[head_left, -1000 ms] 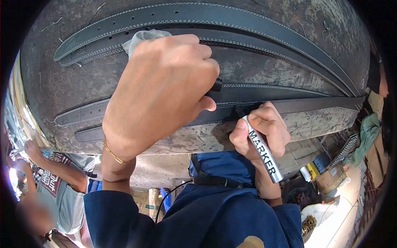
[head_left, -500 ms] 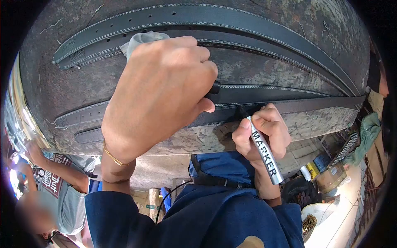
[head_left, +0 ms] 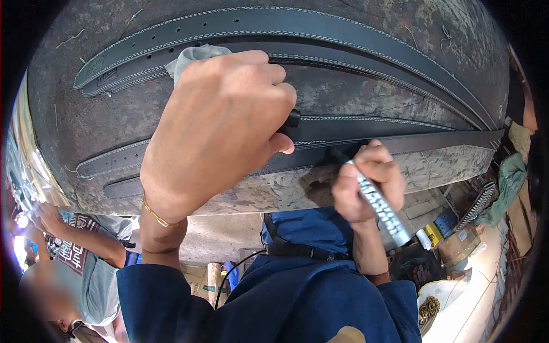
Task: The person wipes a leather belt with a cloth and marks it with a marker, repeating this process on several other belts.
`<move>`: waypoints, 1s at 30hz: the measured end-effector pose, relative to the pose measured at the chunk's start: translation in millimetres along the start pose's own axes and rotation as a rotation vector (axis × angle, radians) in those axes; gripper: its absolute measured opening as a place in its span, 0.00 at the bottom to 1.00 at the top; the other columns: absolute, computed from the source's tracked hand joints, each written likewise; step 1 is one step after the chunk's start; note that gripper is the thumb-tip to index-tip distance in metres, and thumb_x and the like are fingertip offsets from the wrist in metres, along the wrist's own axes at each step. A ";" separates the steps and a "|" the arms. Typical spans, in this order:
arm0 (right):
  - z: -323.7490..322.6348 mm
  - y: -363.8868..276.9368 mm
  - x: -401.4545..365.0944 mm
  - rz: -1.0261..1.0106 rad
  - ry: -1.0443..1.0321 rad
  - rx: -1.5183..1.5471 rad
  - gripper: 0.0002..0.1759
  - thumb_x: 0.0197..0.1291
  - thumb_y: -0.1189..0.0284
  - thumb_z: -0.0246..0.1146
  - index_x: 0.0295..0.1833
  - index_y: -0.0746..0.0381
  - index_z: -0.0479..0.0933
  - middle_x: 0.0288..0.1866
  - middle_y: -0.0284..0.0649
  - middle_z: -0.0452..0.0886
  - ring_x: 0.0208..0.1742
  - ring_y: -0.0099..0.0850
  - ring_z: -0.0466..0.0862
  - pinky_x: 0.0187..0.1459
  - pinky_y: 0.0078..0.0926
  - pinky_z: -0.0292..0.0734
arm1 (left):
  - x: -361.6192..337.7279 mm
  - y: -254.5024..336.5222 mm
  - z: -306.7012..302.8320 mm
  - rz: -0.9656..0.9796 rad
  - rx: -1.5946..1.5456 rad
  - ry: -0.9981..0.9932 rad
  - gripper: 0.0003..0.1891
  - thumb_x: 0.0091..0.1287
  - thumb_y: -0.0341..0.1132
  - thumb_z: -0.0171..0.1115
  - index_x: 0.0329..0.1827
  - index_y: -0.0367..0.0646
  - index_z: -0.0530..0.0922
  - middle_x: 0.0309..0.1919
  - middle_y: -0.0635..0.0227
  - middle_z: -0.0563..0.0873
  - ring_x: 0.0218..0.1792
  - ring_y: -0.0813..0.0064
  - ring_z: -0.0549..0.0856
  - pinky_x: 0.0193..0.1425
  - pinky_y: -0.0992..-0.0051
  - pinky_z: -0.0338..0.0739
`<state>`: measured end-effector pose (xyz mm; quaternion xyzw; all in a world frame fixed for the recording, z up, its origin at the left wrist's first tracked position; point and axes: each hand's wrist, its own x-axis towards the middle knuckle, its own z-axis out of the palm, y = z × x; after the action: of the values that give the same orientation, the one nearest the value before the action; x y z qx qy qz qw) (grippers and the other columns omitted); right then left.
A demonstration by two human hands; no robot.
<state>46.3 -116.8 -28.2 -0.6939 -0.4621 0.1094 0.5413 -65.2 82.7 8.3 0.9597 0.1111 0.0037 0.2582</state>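
Note:
Dark leather belts with pale edge stitching lie across a worn, curved work surface (head_left: 343, 91). My left hand (head_left: 220, 126) is closed over the middle of them, with a grey cloth (head_left: 200, 55) bunched at its knuckles and a black cap (head_left: 293, 119) sticking out by the thumb. In my right hand (head_left: 372, 186) is a silver marker (head_left: 382, 210), its dark tip against the edge of the lower belt (head_left: 400, 146). The upper belt (head_left: 320, 26), with punched holes at its left end, runs above both hands.
At the lower left another person (head_left: 86, 268) in a grey shirt has an arm raised near the surface's edge. On the floor at the right are a cardboard box (head_left: 460, 244), a yellow-and-white item (head_left: 430, 235) and green cloth (head_left: 509, 186). Loose threads lie on the surface.
My right hand and the marker have moved slightly right, and the marker is now tilted more and blurred. My left hand has barely shifted.

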 end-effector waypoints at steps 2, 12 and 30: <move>-6.1 3.2 -7.6 0.109 0.054 0.205 0.12 0.52 0.77 0.70 0.35 0.65 0.71 0.24 0.42 0.76 0.18 0.27 0.71 0.20 0.25 0.65 | -1.4 -1.4 0.9 0.009 0.004 0.015 0.22 0.34 0.43 0.78 0.26 0.40 0.78 0.26 0.68 0.77 0.35 0.63 0.81 0.36 0.65 0.76; 15.8 -21.5 -21.2 0.011 -0.225 0.121 0.14 0.54 0.77 0.72 0.33 0.66 0.70 0.25 0.46 0.78 0.20 0.32 0.75 0.22 0.27 0.67 | -16.6 -8.6 13.2 0.044 0.025 0.177 0.23 0.40 0.46 0.78 0.36 0.42 0.83 0.34 0.65 0.86 0.40 0.59 0.84 0.45 0.62 0.76; 20.9 -20.3 -23.8 -0.024 -0.152 0.035 0.12 0.45 0.82 0.72 0.27 0.67 0.73 0.22 0.44 0.77 0.18 0.33 0.75 0.19 0.25 0.69 | -11.2 -10.0 9.8 0.030 -0.056 0.014 0.21 0.44 0.44 0.79 0.35 0.38 0.85 0.30 0.58 0.86 0.36 0.53 0.85 0.42 0.61 0.78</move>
<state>9.0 -121.5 -27.4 -0.6684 -0.5081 0.1632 0.5182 -77.6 83.8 -4.6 0.9535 0.0985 0.0175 0.2843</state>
